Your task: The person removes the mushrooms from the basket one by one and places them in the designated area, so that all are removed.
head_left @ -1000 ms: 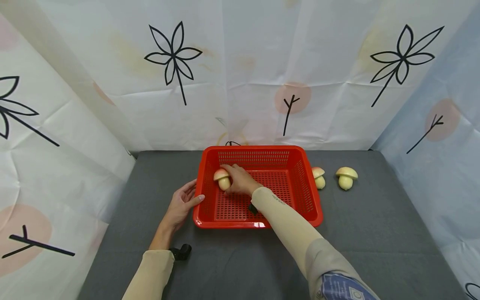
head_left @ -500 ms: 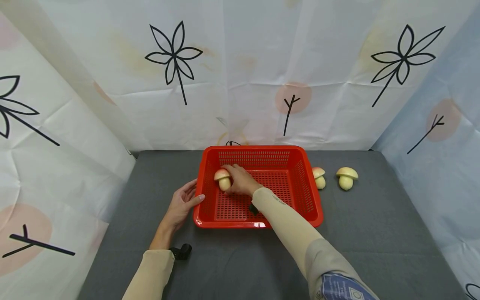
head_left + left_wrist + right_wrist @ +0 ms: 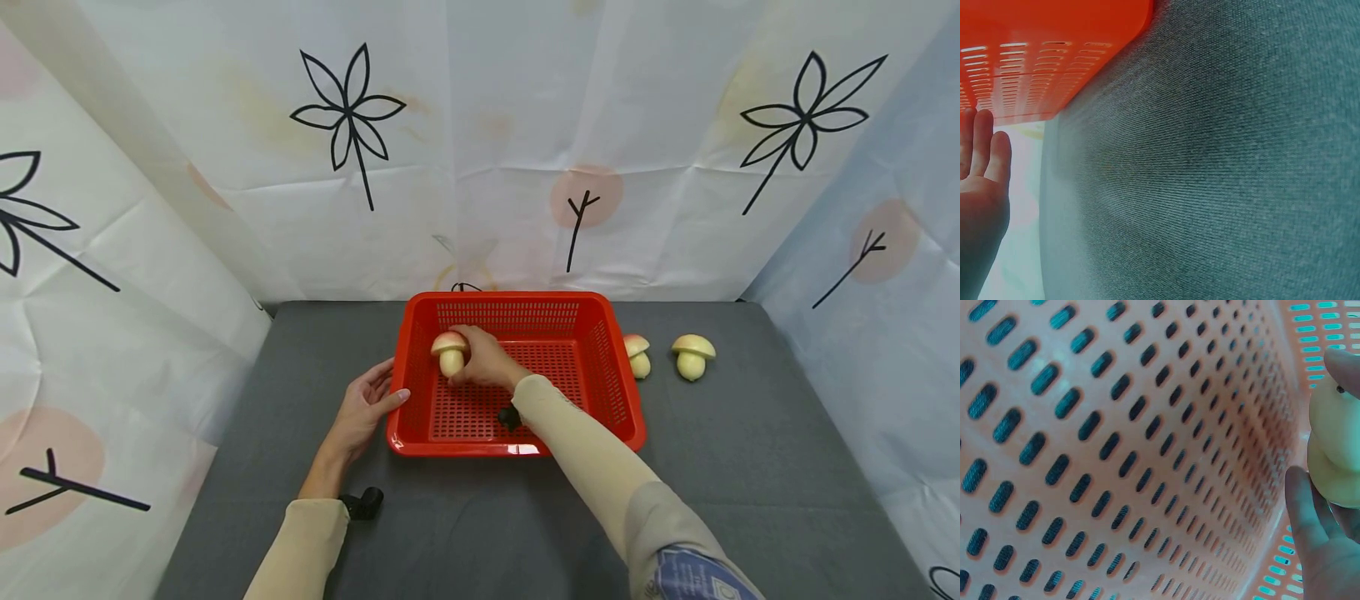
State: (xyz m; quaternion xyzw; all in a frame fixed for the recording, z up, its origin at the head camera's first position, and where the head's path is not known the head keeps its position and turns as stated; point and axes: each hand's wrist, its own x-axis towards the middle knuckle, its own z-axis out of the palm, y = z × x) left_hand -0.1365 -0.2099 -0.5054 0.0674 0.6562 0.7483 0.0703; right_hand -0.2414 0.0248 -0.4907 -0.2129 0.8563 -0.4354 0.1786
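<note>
My right hand [image 3: 489, 360] reaches into a red plastic basket [image 3: 457, 450] and grips a toy mushroom [image 3: 451, 360] with a pinkish, cream-edged cap and pale yellow stem. The mushroom stands cap up, close to the basket's left wall. Thumb and fingers lie on either side of it in the right wrist view, where its pale body [image 3: 1335, 437] shows at the right edge. My left hand [image 3: 358, 415] is at the basket's left side, thumb at the rim. In the left wrist view its straight fingers [image 3: 999, 159] lie by the slotted outer wall [image 3: 1035, 69].
On the grey tabletop [image 3: 750, 467], right of the basket, stand two more toy mushrooms: one with a pinkish cap [image 3: 638, 357], partly hidden by the rim, and a yellow one [image 3: 692, 357]. A white patterned cloth [image 3: 495, 125] hangs behind the table and along both sides.
My right hand has shifted slightly to the right with the mushroom, which now stands a little more upright and farther from the basket's left wall. My left hand has kept its place.
</note>
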